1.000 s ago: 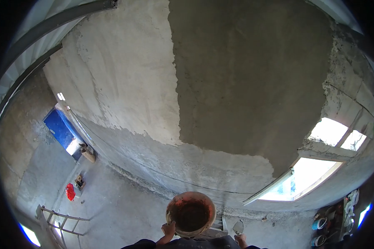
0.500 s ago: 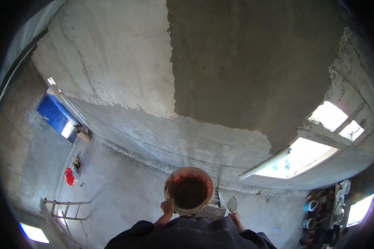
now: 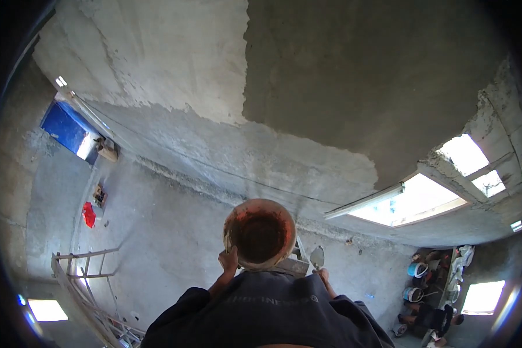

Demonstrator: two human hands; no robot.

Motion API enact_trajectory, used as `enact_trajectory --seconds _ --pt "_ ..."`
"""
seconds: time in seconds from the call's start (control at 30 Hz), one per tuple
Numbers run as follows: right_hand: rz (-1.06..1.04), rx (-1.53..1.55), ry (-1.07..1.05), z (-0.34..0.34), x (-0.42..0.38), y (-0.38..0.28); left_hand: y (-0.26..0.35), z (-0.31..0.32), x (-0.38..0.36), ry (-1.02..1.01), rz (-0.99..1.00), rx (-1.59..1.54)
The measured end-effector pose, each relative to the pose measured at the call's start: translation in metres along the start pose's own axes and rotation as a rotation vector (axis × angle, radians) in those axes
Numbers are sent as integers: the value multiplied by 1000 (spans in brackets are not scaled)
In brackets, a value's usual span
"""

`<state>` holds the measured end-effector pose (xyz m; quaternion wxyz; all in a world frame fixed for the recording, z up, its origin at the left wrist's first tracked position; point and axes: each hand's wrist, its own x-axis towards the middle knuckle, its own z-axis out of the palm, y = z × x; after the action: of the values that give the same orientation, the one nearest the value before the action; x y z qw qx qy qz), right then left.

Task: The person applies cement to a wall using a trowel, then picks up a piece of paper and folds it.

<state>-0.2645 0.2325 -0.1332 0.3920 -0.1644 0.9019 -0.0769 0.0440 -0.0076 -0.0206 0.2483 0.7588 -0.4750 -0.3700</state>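
Bucket [image 3: 259, 234], wide-mouthed, is gripped at its left rim by the left hand [image 3: 228, 260], fingers clamped there, in front of the dark shirt [image 3: 267, 307]. A trowel [image 3: 317, 257] is held upright by the closed right hand [image 3: 323, 274].

My right hand [image 3: 324, 274] hides the handle of the trowel [image 3: 317, 256]. The bucket [image 3: 232, 225] by my left hand [image 3: 228, 259] is too dark deep inside to tell what's there. Between my hands, it and my shirt [image 3: 261, 313] hide some of the steps [image 3: 293, 266].
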Motion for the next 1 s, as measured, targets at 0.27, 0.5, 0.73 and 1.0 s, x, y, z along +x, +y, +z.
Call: enact_trajectory --seconds 0.27,0.5,0.73,1.0 --pt "-25 -8 24 -27 -1 -51 -4 3 -3 22 -47 -81" --pt "-81 69 23 -17 15 -57 4 -4 -7 6 1 -77" --pt "-76 -3 9 -18 -12 -42 9 -4 -11 40 15 -140" --pt "-66 -6 -57 -5 -1 7 2 -3 -5 20 19 -93"
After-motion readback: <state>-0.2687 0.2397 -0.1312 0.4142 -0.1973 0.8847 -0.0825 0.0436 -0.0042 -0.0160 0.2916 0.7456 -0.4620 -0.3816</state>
